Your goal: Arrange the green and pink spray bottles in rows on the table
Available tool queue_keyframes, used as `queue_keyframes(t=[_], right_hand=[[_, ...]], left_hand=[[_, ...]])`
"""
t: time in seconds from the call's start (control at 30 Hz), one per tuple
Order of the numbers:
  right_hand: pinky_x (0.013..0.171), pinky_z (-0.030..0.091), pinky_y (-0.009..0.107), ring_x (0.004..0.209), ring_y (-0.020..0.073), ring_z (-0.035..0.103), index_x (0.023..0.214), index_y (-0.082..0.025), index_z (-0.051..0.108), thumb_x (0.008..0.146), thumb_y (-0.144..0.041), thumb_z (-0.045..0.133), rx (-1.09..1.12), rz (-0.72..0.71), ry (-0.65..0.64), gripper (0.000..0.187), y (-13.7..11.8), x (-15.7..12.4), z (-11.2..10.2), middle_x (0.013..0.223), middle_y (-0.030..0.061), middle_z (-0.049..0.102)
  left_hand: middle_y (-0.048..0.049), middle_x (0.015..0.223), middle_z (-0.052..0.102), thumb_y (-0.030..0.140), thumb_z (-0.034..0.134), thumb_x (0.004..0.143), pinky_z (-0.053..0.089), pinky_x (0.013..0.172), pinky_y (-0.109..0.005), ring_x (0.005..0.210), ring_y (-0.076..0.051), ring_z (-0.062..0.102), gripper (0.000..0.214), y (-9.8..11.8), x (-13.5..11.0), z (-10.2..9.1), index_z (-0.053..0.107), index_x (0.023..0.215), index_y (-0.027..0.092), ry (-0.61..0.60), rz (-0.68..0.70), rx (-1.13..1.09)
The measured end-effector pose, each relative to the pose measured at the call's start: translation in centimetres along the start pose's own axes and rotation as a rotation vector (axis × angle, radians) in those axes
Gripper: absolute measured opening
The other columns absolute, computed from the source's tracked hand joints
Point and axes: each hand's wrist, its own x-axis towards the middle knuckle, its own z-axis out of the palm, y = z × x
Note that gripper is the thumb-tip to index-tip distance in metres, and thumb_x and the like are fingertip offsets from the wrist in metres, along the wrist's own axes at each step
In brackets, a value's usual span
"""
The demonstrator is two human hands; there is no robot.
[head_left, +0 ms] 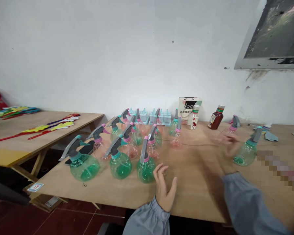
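Note:
My left hand point(164, 191) rests at the table's front, fingers spread and thumb apart, with nothing in it. Just beside it stands a green spray bottle point(146, 169) with a grey trigger head and pink collar. My right hand point(225, 153) is smeared by motion on the right side, so its fingers are unclear. It is nearest to a pink spray bottle point(231, 130) and a green spray bottle point(245, 151); I cannot tell whether it touches either. More green and pink spray bottles, such as the leftmost green one point(84, 168), stand grouped left of my left hand.
Behind the group are light-blue moulds point(165, 117), a paper bag point(183, 111), a white-labelled bottle point(193, 118) and a dark red bottle point(216, 118). A dark flat object point(87, 148) lies among the spray bottles. Colourful flat pieces point(61, 125) lie on another table point(17, 143) at left.

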Motion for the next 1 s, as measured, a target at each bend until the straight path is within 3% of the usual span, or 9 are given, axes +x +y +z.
queue_keyframes(t=[0.07, 0.13, 0.27, 0.37, 0.47, 0.57, 0.7, 0.83, 1.0], right_hand=[[0.108, 0.030, 0.066, 0.125, 0.0393, 0.048, 0.109, -0.027, 0.042, 0.072, -0.079, 0.059, -0.084, -0.051, 0.208, 0.067, 1.6, 3.2, -5.0, 0.125, 0.0226, 0.048], [0.104, 0.036, 0.064, 0.123, 0.0393, 0.050, 0.114, -0.027, 0.037, 0.052, -0.072, 0.081, -0.225, -0.144, 0.277, 0.089, 3.5, 6.1, -8.7, 0.129, 0.0262, 0.045], [0.101, 0.042, 0.057, 0.135, 0.0379, 0.047, 0.125, -0.027, 0.027, 0.030, -0.066, 0.092, -0.310, 0.023, -0.048, 0.122, 7.0, 9.3, -10.9, 0.145, 0.0304, 0.036], [0.099, 0.044, 0.050, 0.123, 0.0322, 0.057, 0.120, -0.028, 0.032, 0.034, -0.061, 0.093, -0.228, 0.237, -0.138, 0.110, 7.6, 10.2, -9.5, 0.132, 0.0221, 0.050], [0.088, 0.047, 0.047, 0.089, 0.0247, 0.062, 0.103, -0.027, 0.048, 0.049, -0.055, 0.088, -0.208, 0.336, -0.172, 0.073, 6.3, 9.6, -7.9, 0.096, 0.0071, 0.061], [0.085, 0.048, 0.048, 0.079, 0.0239, 0.059, 0.082, -0.025, 0.059, 0.060, -0.053, 0.077, -0.230, 0.337, -0.296, 0.039, 3.9, 7.2, -6.3, 0.079, 0.0030, 0.060], [0.096, 0.049, 0.043, 0.101, 0.0251, 0.065, 0.088, -0.026, 0.069, 0.070, -0.052, 0.068, 0.052, 0.281, -0.524, 0.031, -1.0, 2.4, -3.0, 0.097, 0.0033, 0.071], [0.094, 0.053, 0.036, 0.099, 0.0220, 0.070, 0.086, -0.028, 0.069, 0.071, -0.045, 0.075, 0.502, 0.427, -0.611, 0.023, -6.3, -1.5, 0.8, 0.093, 0.0005, 0.075], [0.064, 0.054, 0.030, 0.066, 0.0183, 0.068, 0.070, -0.026, 0.063, 0.075, -0.057, 0.074, 0.619, 0.499, -0.454, 0.033, -9.4, -4.5, 3.7, 0.066, -0.0012, 0.069]], left_hand=[[-0.0153, 0.135, 0.045, 0.025, 0.059, 0.094, 0.051, 0.096, -0.044, 0.124, -0.027, 0.052, 0.034, 0.1, -0.1, 0.1, 0.052, 0.126, 0.023, 0.012, 0.001, 0.006], [-0.0151, 0.137, 0.043, 0.026, 0.058, 0.094, 0.050, 0.098, -0.045, 0.129, -0.028, 0.049, 0.033, 0.3, -0.2, 0.3, 0.052, 0.126, 0.023, 0.059, -0.006, 0.008], [-0.0144, 0.138, 0.042, 0.029, 0.057, 0.095, 0.049, 0.100, -0.045, 0.131, -0.028, 0.047, 0.030, 0.6, -0.2, 0.5, 0.054, 0.125, 0.024, 0.097, -0.031, -0.008], [-0.0148, 0.137, 0.043, 0.029, 0.057, 0.095, 0.049, 0.099, -0.044, 0.131, -0.028, 0.048, 0.030, 0.7, -0.2, 0.5, 0.055, 0.124, 0.023, 0.074, -0.015, 0.002], [-0.0153, 0.138, 0.043, 0.027, 0.057, 0.095, 0.049, 0.099, -0.044, 0.131, -0.028, 0.048, 0.030, 0.5, -0.2, 0.4, 0.054, 0.125, 0.023, 0.070, -0.011, 0.007], [-0.0153, 0.136, 0.043, 0.023, 0.057, 0.094, 0.050, 0.098, -0.044, 0.129, -0.027, 0.049, 0.031, 0.4, -0.1, 0.3, 0.053, 0.125, 0.023, 0.055, 0.021, 0.028], [-0.0151, 0.133, 0.044, 0.020, 0.056, 0.093, 0.051, 0.096, -0.043, 0.125, -0.027, 0.051, 0.030, 0.4, 0.1, 0.2, 0.053, 0.123, 0.023, 0.041, 0.054, 0.054], [-0.0153, 0.131, 0.046, 0.019, 0.056, 0.093, 0.052, 0.095, -0.043, 0.124, -0.026, 0.052, 0.030, 0.5, 0.1, 0.2, 0.053, 0.122, 0.022, 0.030, 0.069, 0.059], [-0.0160, 0.131, 0.048, 0.019, 0.055, 0.092, 0.050, 0.099, -0.048, 0.124, -0.028, 0.055, 0.029, 0.4, 0.1, 0.2, 0.054, 0.120, 0.021, -0.009, 0.043, 0.045]])
